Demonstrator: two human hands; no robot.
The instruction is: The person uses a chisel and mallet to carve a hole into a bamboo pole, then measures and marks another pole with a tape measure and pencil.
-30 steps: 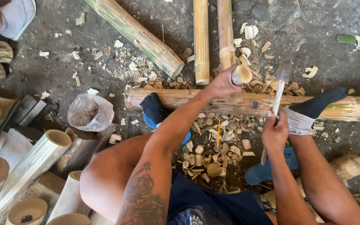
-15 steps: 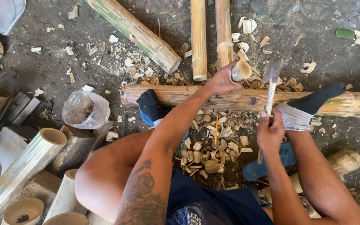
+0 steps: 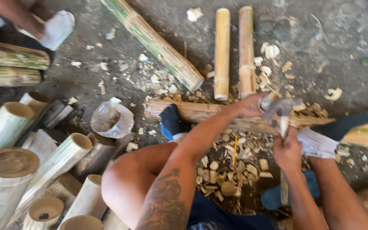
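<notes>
Motion blurs the blade [image 3: 283, 111] above the right hand [image 3: 288, 151], and the left hand [image 3: 248, 105] hides most of the small bamboo piece [image 3: 268, 100].

Both hands [image 3: 273, 127] work close over the horizontal bamboo log [image 3: 201, 111]. At 12 o'clock two upright bamboo pieces [image 3: 222, 51] block the way. At 9 o'clock a plastic bag [image 3: 112, 120] and cut tubes [image 3: 60, 157] crowd the floor [image 3: 320, 25], which is more open at 1 o'clock.

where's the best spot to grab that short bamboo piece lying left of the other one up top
Grip the short bamboo piece around its middle, coming from its left side, where the ground is bare. It lies flat and round, and its twin crowds the right side.
</notes>
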